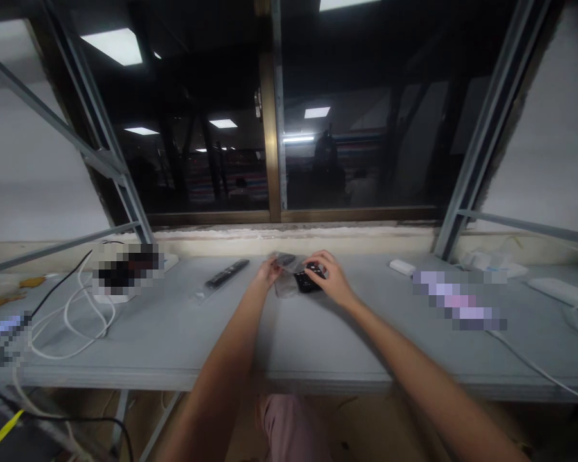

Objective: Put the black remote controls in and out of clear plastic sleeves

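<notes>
Over the grey table, my left hand (268, 272) is closed on a clear plastic bag (285, 285), its fingers pinching the bag's left side. My right hand (331, 277) has its thumb and fingers closed round a black remote control (309, 280) with light buttons, just right of the bag. A dark item shows through the upper part of the plastic; I cannot make out what it is. To the left of my hands lies a second black remote (226, 274), slanted, with clear plastic at its lower end.
The grey table (173, 333) has white cables (72, 350) and a blurred dark object (125, 269) at left. A small white block (401, 267), a blurred purple object (455, 298) and a white power strip (563, 294) lie at right. Metal posts and a window stand behind.
</notes>
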`<action>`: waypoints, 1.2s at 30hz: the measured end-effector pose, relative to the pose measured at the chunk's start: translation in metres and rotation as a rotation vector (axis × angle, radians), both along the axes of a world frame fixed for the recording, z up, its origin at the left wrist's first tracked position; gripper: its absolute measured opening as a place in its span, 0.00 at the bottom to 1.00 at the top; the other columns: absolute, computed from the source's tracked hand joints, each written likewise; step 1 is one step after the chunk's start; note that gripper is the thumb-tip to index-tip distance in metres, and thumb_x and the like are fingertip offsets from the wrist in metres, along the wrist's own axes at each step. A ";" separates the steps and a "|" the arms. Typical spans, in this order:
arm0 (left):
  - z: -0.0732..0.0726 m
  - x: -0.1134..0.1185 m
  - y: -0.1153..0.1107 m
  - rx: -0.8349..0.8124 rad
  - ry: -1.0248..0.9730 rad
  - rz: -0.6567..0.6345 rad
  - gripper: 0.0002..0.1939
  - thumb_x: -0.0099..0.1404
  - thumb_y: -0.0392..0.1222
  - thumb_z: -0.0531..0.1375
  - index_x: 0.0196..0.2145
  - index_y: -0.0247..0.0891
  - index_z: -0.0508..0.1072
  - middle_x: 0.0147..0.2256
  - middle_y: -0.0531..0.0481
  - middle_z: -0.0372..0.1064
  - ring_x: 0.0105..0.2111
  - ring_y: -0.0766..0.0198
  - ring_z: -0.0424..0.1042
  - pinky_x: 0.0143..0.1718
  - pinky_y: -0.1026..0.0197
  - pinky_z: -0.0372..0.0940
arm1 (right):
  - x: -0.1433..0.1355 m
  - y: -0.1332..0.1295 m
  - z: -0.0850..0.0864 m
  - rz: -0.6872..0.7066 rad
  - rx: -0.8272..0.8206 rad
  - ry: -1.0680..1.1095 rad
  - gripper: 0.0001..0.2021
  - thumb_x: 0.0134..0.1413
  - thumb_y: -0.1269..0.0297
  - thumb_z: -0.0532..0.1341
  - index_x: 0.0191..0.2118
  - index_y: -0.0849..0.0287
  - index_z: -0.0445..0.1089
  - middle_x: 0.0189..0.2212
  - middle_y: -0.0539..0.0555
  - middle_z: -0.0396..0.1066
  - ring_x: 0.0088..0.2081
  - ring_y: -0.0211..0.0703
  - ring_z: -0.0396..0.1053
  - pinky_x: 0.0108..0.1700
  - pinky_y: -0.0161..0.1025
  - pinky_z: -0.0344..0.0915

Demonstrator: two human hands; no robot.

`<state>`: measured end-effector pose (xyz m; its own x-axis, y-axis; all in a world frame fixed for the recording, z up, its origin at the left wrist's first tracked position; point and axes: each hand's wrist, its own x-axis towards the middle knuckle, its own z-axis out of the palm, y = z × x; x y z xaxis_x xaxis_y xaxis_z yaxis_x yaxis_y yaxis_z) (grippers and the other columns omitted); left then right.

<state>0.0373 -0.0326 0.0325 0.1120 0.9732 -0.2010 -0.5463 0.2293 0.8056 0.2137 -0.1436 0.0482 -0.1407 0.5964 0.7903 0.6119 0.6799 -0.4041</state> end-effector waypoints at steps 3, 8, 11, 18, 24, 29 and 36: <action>0.003 -0.003 0.001 0.026 -0.015 -0.013 0.10 0.66 0.30 0.53 0.26 0.33 0.67 0.21 0.52 0.67 0.20 0.73 0.66 0.25 0.72 0.63 | 0.000 -0.002 0.000 -0.147 0.118 -0.154 0.10 0.60 0.62 0.55 0.38 0.55 0.73 0.39 0.55 0.67 0.43 0.46 0.64 0.46 0.42 0.61; 0.002 0.002 0.000 0.090 -0.002 -0.081 0.10 0.67 0.32 0.53 0.28 0.32 0.69 0.24 0.50 0.69 0.22 0.73 0.67 0.27 0.72 0.64 | 0.004 -0.003 0.001 -0.367 0.223 -0.396 0.10 0.60 0.63 0.55 0.37 0.54 0.75 0.47 0.57 0.66 0.46 0.50 0.60 0.44 0.44 0.59; 0.002 0.003 -0.003 0.105 0.010 -0.164 0.10 0.68 0.32 0.52 0.29 0.31 0.69 0.24 0.50 0.70 0.22 0.72 0.68 0.27 0.71 0.66 | 0.007 -0.004 0.003 -0.418 0.283 -0.462 0.11 0.61 0.63 0.55 0.34 0.55 0.75 0.50 0.57 0.65 0.49 0.52 0.59 0.45 0.45 0.58; -0.001 0.003 -0.004 0.142 0.040 -0.201 0.06 0.66 0.32 0.55 0.35 0.29 0.71 0.24 0.49 0.70 0.21 0.72 0.69 0.27 0.71 0.66 | 0.007 -0.005 0.007 -0.332 0.274 -0.671 0.10 0.59 0.68 0.57 0.45 0.52 0.72 0.56 0.55 0.62 0.54 0.49 0.58 0.48 0.43 0.58; 0.003 0.003 -0.004 0.147 0.031 -0.193 0.09 0.66 0.32 0.54 0.30 0.30 0.72 0.26 0.48 0.71 0.23 0.72 0.69 0.30 0.70 0.66 | 0.008 -0.003 0.004 -0.421 0.226 -0.608 0.09 0.58 0.68 0.58 0.42 0.56 0.73 0.56 0.57 0.63 0.54 0.51 0.58 0.49 0.46 0.57; 0.002 0.002 -0.005 0.154 0.052 -0.220 0.08 0.65 0.32 0.56 0.28 0.29 0.71 0.24 0.48 0.70 0.21 0.72 0.68 0.30 0.69 0.67 | 0.008 0.003 -0.002 -0.342 0.171 -0.675 0.21 0.57 0.76 0.54 0.55 0.53 0.65 0.57 0.56 0.62 0.55 0.48 0.58 0.49 0.44 0.57; 0.007 0.010 -0.015 0.186 0.128 -0.275 0.07 0.65 0.34 0.57 0.30 0.29 0.70 0.26 0.46 0.72 0.21 0.69 0.71 0.29 0.66 0.68 | 0.011 0.001 0.000 -0.384 0.207 -0.733 0.19 0.58 0.75 0.54 0.54 0.56 0.64 0.55 0.57 0.65 0.54 0.50 0.59 0.50 0.47 0.55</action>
